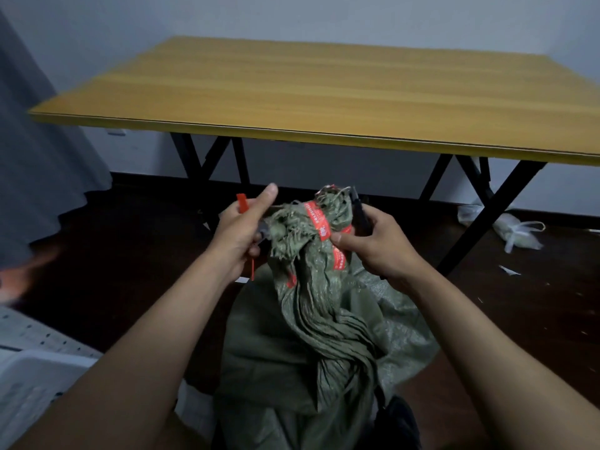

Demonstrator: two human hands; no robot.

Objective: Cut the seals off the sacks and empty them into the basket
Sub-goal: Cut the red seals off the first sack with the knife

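Note:
A green woven sack [324,336] stands on the floor in front of me, its neck bunched up and bound by a red seal strip [319,222] with white print. My left hand [242,233] grips a red strip piece [242,203] beside the frayed mouth of the sack, thumb pointing up. My right hand [376,241] holds a dark-handled cutting tool [360,209] against the right side of the neck, its fingertips touching the red seal. The tool's blade end is hidden behind the sack.
A yellow wooden table [324,92] on black folding legs stands ahead. A white perforated basket [35,368] sits at the lower left. White plastic bags [516,232] lie on the dark floor at right. A grey curtain [35,157] hangs at left.

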